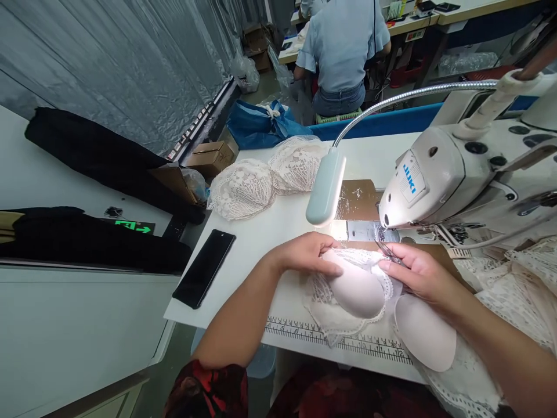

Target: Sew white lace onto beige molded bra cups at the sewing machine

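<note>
Left hand (307, 253): fingers curled over upper edge of padded bra cup (357, 288), gripping cup together with lace fabric (331, 316) beneath. Right hand (418, 273): pinched on small metal tweezers (389, 253), fingertips resting on lace at right edge of same cup. Cup position: dome side up on white table (261, 244), just in front of needle area of Juki sewing machine (439, 174), above printed ruler strip (304, 331) along front edge. Second padded cup (424, 331): lying under right wrist, partly over table edge. Gooseneck lamp (325, 186): lit, directly above left hand. Finished lace cups (265, 177): stacked at far left of table. Black phone (204, 267): face up near left edge. Person in blue shirt (342, 40): seated at another bench, back turned.
</note>
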`<state>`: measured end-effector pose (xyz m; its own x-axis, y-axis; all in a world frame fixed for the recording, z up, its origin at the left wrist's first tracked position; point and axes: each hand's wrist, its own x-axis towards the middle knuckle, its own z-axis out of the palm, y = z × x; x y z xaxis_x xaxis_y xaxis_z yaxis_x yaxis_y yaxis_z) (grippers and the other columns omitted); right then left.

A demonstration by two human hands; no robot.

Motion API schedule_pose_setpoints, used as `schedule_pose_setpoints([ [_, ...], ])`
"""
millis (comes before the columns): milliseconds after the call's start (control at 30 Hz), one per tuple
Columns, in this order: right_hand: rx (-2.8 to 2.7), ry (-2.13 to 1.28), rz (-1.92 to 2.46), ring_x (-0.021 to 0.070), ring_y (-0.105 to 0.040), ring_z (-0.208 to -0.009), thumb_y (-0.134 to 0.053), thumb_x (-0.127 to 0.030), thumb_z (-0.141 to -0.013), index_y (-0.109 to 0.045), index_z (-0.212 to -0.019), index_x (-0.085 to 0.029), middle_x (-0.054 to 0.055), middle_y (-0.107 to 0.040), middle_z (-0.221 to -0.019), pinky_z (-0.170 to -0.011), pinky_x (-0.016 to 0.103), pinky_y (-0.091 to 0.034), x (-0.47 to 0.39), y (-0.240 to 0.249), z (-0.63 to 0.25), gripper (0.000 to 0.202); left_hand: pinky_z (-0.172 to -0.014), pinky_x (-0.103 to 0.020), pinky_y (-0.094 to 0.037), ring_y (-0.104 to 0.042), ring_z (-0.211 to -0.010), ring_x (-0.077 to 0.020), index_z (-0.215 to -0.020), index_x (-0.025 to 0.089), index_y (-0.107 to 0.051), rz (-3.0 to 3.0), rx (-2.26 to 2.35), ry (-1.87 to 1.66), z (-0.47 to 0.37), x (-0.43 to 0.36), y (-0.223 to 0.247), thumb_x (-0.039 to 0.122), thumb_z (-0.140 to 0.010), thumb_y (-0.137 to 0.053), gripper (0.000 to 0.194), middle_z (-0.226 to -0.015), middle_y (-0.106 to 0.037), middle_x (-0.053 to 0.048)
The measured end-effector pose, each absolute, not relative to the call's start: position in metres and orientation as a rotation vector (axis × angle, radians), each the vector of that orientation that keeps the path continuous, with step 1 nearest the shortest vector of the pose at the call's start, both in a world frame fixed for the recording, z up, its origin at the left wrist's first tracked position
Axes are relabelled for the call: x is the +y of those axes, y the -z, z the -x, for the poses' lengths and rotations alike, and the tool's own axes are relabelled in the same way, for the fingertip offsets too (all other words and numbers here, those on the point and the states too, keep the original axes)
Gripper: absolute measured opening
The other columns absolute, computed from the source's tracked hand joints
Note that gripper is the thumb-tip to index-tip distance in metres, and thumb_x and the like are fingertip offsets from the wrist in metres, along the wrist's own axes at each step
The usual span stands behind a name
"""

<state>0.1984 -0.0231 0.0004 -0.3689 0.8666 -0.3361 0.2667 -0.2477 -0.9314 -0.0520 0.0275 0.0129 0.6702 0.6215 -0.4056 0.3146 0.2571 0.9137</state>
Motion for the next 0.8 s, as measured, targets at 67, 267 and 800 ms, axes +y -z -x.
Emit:
schedule_pose_setpoints([
  [67, -1.729, -1.705, 1.324, 0.0191, -0.060, -0.073, -0.057, -0.046, -0.087, -0.063, -0.083, -0.021, 0.001, -0.064, -0.077, -0.065, 0.031, -0.048, -0.022, -0.003, -0.202, 0.026, -0.067, -0.025, -0.046, -0.061, -0.076, -0.0147, -0.086, 0.013, -0.068, -1.378, 0.890, -0.230, 0.063, 0.030, -0.020, 0.031, -0.071, -0.079, 0.026, -0.082, -0.065, -0.003],
  [267, -1.849, -1.601, 1.272, 0.0167, -0.056, -0.069, -0.056, -0.053, -0.087, -0.060, -0.076, -0.021, 0.001, -0.060, -0.075, -0.063, 0.030, -0.047, -0.014, 0.003, -0.205, 0.034, -0.068, -0.022, -0.045, -0.060, -0.080, -0.0138, -0.086, 0.014, -0.069, -1.394, 0.942, -0.346, 0.060, 0.026, -0.026, 0.033, -0.078, -0.073, 0.021, -0.085, -0.065, -0.003],
  [800, -1.525, -1.464, 1.285, 0.0172, -0.061, -0.074, -0.057, -0.053, -0.087, -0.063, -0.108, -0.023, 0.004, -0.066, -0.087, -0.067, 0.031, -0.051, -0.019, 0.008, -0.200, 0.037, -0.065, -0.023, -0.044, -0.057, -0.072, -0.0123, -0.088, 0.013, -0.069, -1.283, 0.912, -0.446, 0.022, 0.014, -0.006, 0.034, -0.078, -0.075, 0.024, -0.080, -0.065, -0.003],
])
